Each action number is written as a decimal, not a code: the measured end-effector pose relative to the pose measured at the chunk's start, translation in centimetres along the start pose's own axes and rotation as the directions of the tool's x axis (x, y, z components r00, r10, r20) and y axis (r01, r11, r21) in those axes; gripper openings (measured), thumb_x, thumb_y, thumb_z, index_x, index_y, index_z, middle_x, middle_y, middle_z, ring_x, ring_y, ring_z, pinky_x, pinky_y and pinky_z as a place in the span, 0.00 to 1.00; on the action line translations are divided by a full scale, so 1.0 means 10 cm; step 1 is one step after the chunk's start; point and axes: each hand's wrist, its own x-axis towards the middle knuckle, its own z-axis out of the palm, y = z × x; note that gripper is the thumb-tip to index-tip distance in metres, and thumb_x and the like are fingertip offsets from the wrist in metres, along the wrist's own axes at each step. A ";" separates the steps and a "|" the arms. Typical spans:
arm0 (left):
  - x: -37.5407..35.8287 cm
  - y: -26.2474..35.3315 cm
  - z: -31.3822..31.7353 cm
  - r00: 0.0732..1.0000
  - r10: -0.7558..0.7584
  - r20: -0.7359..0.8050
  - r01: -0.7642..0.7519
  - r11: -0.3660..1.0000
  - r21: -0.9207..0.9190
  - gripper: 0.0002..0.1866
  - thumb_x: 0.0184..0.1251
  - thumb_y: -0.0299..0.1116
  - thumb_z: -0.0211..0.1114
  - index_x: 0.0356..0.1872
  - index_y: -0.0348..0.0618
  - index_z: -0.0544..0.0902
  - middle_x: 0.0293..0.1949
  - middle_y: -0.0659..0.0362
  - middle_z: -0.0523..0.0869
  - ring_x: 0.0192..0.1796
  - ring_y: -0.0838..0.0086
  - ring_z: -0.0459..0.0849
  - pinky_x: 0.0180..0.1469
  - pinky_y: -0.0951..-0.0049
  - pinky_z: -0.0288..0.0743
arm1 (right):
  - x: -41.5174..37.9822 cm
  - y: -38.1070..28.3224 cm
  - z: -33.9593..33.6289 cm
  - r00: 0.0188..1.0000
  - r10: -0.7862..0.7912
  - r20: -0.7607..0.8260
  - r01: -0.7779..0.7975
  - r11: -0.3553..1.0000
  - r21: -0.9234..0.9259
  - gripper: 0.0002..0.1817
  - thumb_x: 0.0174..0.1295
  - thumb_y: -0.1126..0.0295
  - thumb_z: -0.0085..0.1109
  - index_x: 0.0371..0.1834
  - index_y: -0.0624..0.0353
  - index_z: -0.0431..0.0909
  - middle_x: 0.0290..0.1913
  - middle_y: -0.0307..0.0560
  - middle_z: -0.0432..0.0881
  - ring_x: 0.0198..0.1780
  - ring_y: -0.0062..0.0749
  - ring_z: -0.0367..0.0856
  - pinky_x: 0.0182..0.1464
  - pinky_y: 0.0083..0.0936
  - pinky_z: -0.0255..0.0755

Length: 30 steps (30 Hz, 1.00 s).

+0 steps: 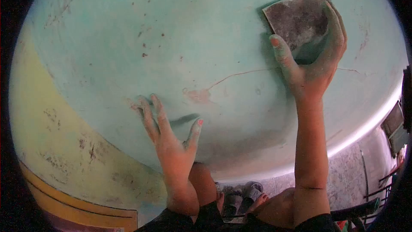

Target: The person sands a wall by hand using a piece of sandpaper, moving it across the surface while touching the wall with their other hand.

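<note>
My right hand [309, 60] grips a dusty, dark sheet of sandpaper [296, 19] by its sides, thumb on the left edge and fingers on the right. The sheet lies against the pale green wall [171, 51], above a thin reddish crack [240, 74]. Lower and to the left, my left hand [169, 133] has its fingers spread and holds nothing. Its fingertips are at the wall beside a rough pinkish patch [199, 96]. Whitish dust coats the fingers of both hands.
A yellow, stained wall section [64, 133] borders the green on the left, with an orange-brown panel [86, 208] below. Grey footwear [240, 197] and my bare legs show at the bottom. Dark furniture [395, 126] stands at the right, beside tiled floor [345, 176].
</note>
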 end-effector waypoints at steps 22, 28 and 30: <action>-0.01 -0.03 0.03 0.999 0.031 -0.015 -0.031 0.999 -0.033 0.48 0.61 0.43 0.72 0.77 0.42 0.55 0.76 0.36 0.50 0.77 0.36 0.50 0.73 0.39 0.51 | 0.00 -0.01 -0.02 1.000 0.001 -0.011 -0.002 0.997 -0.076 0.47 0.47 0.52 0.79 0.69 0.56 0.67 0.68 0.52 0.70 0.69 0.45 0.66 0.70 0.41 0.63; -0.02 0.03 0.06 0.999 0.032 -0.019 -0.032 0.999 0.002 0.48 0.61 0.43 0.71 0.78 0.42 0.54 0.77 0.36 0.49 0.77 0.35 0.50 0.73 0.39 0.52 | 0.01 -0.02 0.00 0.999 0.011 -0.041 -0.013 0.999 -0.045 0.47 0.46 0.48 0.79 0.69 0.54 0.69 0.69 0.54 0.69 0.69 0.48 0.66 0.69 0.42 0.64; -0.02 0.04 0.06 1.000 0.015 -0.019 -0.015 1.000 -0.014 0.48 0.62 0.43 0.71 0.78 0.42 0.53 0.77 0.37 0.49 0.77 0.36 0.50 0.73 0.39 0.52 | 0.01 -0.03 -0.01 0.999 0.036 -0.036 -0.037 0.998 -0.041 0.47 0.45 0.48 0.79 0.69 0.52 0.69 0.69 0.54 0.68 0.69 0.48 0.66 0.69 0.43 0.64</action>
